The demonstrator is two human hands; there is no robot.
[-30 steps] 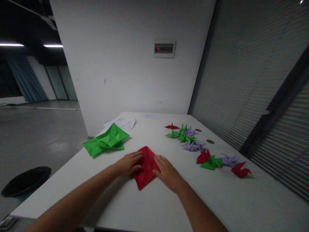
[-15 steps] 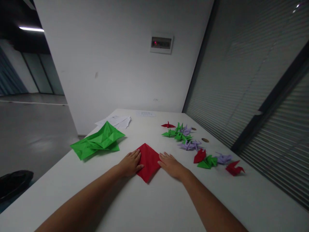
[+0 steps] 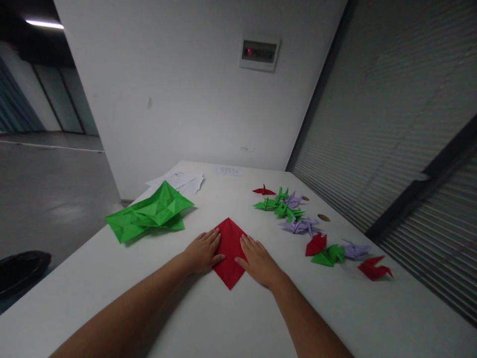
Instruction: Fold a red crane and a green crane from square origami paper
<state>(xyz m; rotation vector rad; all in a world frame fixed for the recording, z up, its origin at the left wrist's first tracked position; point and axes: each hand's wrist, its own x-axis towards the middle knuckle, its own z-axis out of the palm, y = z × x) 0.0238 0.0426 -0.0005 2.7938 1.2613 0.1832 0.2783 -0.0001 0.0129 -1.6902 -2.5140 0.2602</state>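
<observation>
A red origami paper [image 3: 228,256], shaped like a diamond with creases running through it, lies on the white table [image 3: 238,323] in front of me. My left hand [image 3: 203,251] rests flat on its left corner, fingers stretched out. On the right corner lies my right hand [image 3: 257,259], its fingers spread and pointing forward. Both hands press from above and grip nothing. The paper's side corners are hidden under them.
Creased green papers [image 3: 156,211] lie at the left, with white sheets [image 3: 184,181] behind. Along the right stand several folded paper cranes in green [image 3: 281,206], purple [image 3: 301,225] and red [image 3: 373,268]. A black-lined bin [image 3: 24,271] is beyond the table's left edge.
My right hand has slid inward over the red paper, covering more of its right side. The left hand stays on the left corner. The view has shifted slightly.
</observation>
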